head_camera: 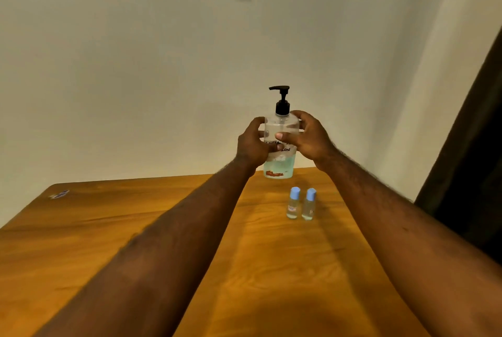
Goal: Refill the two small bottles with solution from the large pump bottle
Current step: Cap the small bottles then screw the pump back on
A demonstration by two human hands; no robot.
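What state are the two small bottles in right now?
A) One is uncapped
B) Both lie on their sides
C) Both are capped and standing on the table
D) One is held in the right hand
C: the left small bottle and the right small bottle each wear a blue cap and stand upright on the table, while the left hand and right hand grip the large pump bottle.

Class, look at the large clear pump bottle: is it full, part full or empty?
Part full. In the large clear pump bottle, pale blue-green liquid fills only the bottom section; above it the plastic looks clear.
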